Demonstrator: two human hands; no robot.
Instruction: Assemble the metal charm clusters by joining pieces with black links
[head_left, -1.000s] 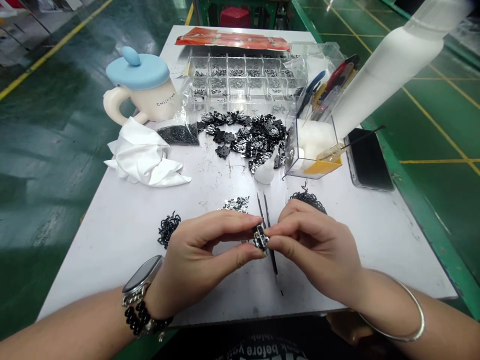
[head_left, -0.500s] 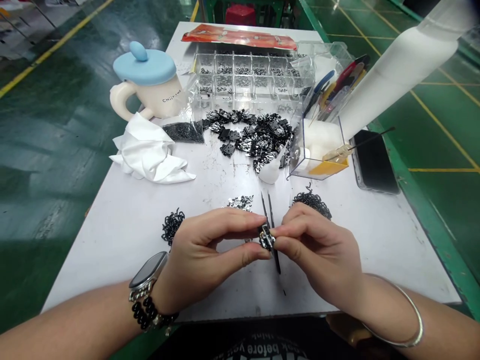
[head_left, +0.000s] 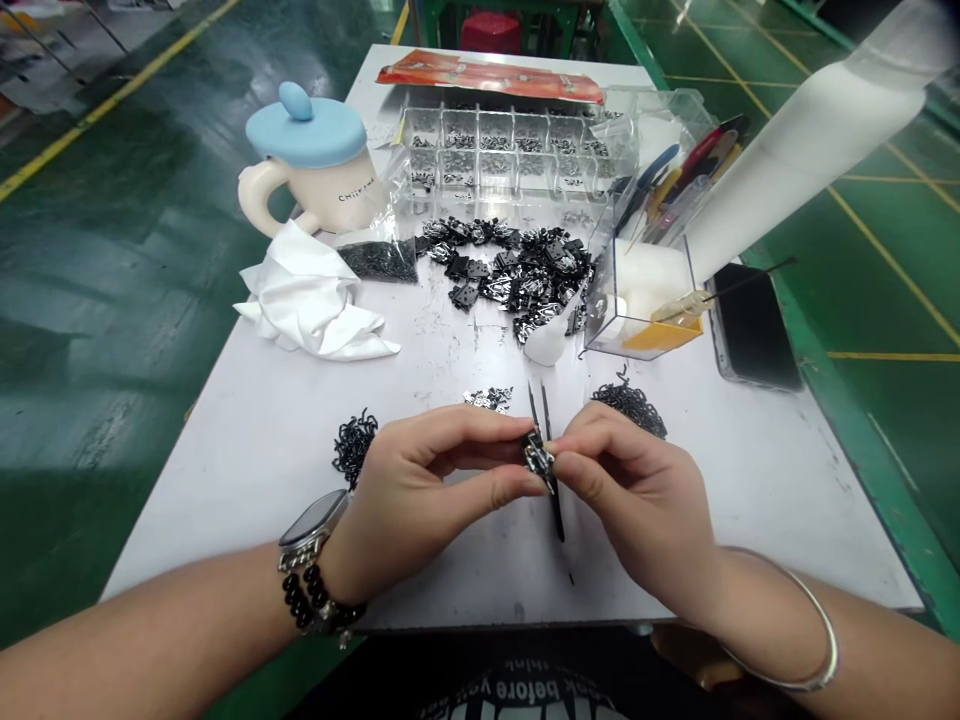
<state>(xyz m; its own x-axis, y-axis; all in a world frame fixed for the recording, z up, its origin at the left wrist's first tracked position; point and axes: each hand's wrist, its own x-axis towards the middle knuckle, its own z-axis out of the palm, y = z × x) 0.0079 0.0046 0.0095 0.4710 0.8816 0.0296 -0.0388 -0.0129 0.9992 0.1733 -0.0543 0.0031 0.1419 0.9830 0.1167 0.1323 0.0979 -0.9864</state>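
So at the back of the table [head_left: 262, 440] there's a clear compartment box [head_left: 510, 150], and each little cell has a small clump of tiny metal bits in it, too small to tell apart. Just right of it is a clear acrylic holder [head_left: 600, 310] with a white foam block and something yellow at the bottom, plus pliers [head_left: 675, 165] sticking up out of it. A small plastic bag [head_left: 379, 255] full of black bits lies by the mug [head_left: 330, 195] with its blue lid on. Between the bag and the holder there's a loose pile of black plates [head_left: 517, 265] sitting straight on the table, not in anything. Closer in, the left hand [head_left: 420, 500] and right hand [head_left: 637, 500] meet fingertip to fingertip over the middle of the table, both curled in tight, each pinching one side of a small metal part [head_left: 537, 457] between thumb and forefinger. The part is up off the surface, right between the two pinches. Black tweezers [head_left: 556, 515] lie just underneath; can't tell if they touch.
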